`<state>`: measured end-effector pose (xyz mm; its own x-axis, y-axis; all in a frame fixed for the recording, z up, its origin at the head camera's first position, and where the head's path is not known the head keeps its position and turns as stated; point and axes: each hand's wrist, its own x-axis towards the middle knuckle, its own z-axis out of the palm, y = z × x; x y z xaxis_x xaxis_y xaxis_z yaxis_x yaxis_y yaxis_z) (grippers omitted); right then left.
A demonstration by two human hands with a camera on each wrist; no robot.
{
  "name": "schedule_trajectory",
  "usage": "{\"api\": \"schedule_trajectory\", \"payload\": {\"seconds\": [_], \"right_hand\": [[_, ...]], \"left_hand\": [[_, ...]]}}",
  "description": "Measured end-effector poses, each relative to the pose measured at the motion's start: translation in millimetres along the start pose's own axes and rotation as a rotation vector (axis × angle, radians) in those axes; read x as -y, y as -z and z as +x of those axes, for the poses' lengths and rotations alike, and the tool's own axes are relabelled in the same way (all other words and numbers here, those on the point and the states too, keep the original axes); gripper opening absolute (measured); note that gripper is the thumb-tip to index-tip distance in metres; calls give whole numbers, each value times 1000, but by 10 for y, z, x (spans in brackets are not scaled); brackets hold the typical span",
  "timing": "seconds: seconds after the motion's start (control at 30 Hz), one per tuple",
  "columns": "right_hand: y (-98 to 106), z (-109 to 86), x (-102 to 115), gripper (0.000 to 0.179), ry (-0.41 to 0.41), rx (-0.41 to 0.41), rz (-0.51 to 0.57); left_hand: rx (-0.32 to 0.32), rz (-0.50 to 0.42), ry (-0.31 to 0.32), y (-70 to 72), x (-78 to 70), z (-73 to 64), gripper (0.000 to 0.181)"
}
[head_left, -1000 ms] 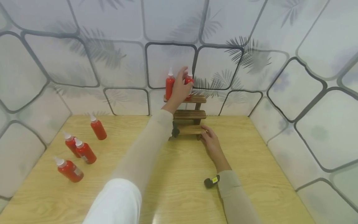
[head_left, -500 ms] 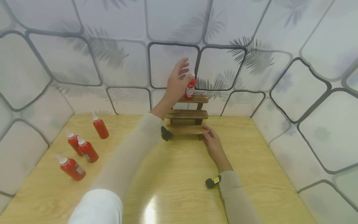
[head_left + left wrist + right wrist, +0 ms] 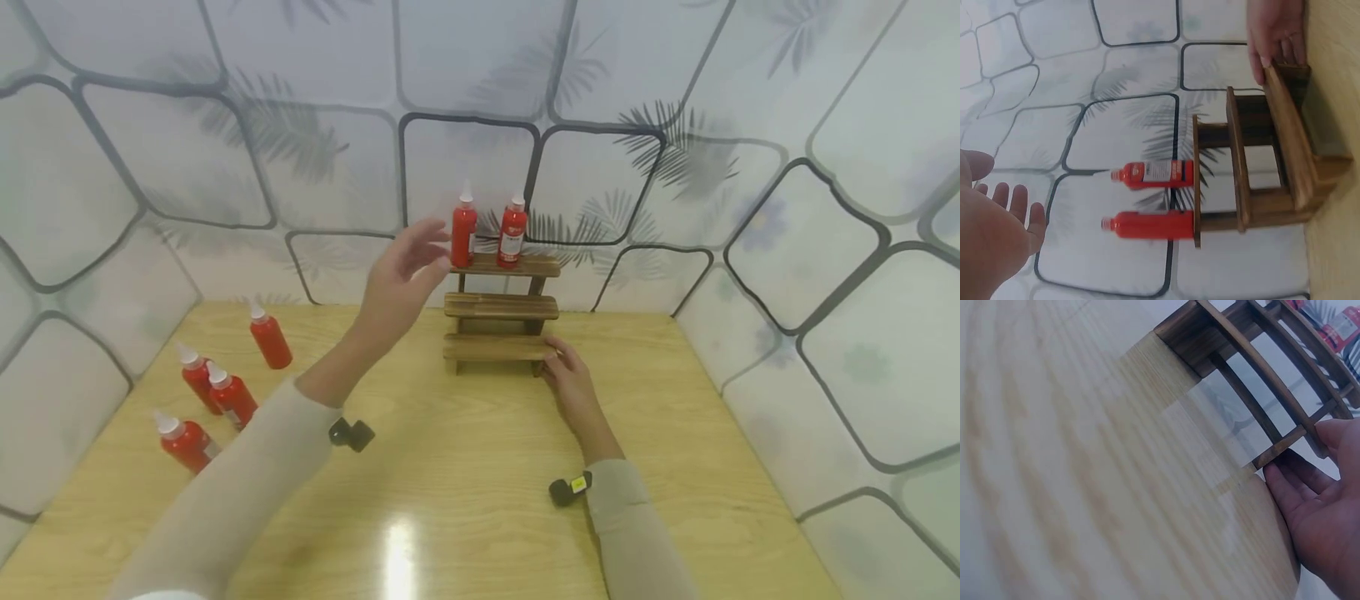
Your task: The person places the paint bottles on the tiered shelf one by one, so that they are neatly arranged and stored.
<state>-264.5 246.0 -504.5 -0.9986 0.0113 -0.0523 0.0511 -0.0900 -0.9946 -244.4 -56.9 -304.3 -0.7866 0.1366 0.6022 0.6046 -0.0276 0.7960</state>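
Note:
Two red squeeze bottles with white nozzle caps stand upright on the top step of a small three-tier wooden stand (image 3: 501,307): a left bottle (image 3: 463,237) and a right bottle (image 3: 512,237), a gap between them. My left hand (image 3: 397,283) is just left of the left bottle, fingers spread and apart from it. In the left wrist view that hand (image 3: 997,237) holds nothing. My right hand (image 3: 573,392) grips the right end of the lowest step; in the right wrist view the thumb of this hand (image 3: 1329,506) lies above the plank and the fingers reach beneath it.
Several more red bottles stand at the left of the wooden table (image 3: 465,450), among them a rear bottle (image 3: 271,340) and a front bottle (image 3: 186,443), partly behind my left sleeve (image 3: 247,475). A patterned wall (image 3: 337,183) closes off the back and both sides.
My left hand has come away from the bottles on the top step, moving left and down, and both now show fully. The right hand has kept its hold on the stand.

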Motion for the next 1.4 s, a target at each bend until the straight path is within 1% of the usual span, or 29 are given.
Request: {"api": "schedule_trajectory", "payload": {"seconds": [0.1,0.23,0.43,0.5,0.6,0.63,0.7,0.77,0.83,0.87,0.9,1.0,1.07,1.13,1.2,1.23,1.3,1.33,1.4], "right_hand": [[-14,-1,-1,46,-4,-5,-16],[-39,-7,2,45,-3,-3,-25],[-52,-28,2,47,3,0,-51],[-50,-37,3,47,12,6,-49],[-49,-49,9,47,23,10,-51],[-48,-52,11,47,27,10,-56],[-49,-55,14,46,29,8,-66],[-47,-53,12,46,30,11,-77],[-48,-50,11,47,34,13,-74],[-49,-47,10,47,37,17,-66],[-47,-46,9,47,41,22,-65],[-48,-43,8,46,40,20,-51],[-46,-43,11,45,35,21,-43],[-41,-46,16,45,30,18,-32],[-36,-50,22,46,28,19,-23],[-37,-50,24,46,29,23,-18],[-32,-52,26,47,30,30,-14],[-31,-53,26,47,29,32,-17],[-22,-54,24,47,32,43,-24]], "left_hand": [[-42,12,34,224,-35,-257,44],[-93,64,54,518,-60,-616,43],[-201,135,69,872,-135,-1125,39],[-235,184,92,970,-165,-1280,37],[-285,288,137,1100,-202,-1504,36],[-302,330,160,1142,-223,-1574,36],[-314,432,189,1245,-260,-1711,37],[-332,514,230,1351,-311,-1840,37],[-362,563,232,1459,-351,-1944,37],[-384,577,213,1512,-359,-1994,37],[-414,587,212,1557,-371,-2042,36],[-530,605,204,1685,-357,-2176,36],[-609,621,254,1764,-321,-2271,36],[-667,634,344,1838,-273,-2358,38],[-705,629,418,1903,-210,-2430,39],[-720,619,465,1934,-180,-2463,40],[-728,597,539,1979,-128,-2509,43],[-721,580,581,1997,-105,-2522,44],[-696,546,635,2028,-65,-2533,48]]}}
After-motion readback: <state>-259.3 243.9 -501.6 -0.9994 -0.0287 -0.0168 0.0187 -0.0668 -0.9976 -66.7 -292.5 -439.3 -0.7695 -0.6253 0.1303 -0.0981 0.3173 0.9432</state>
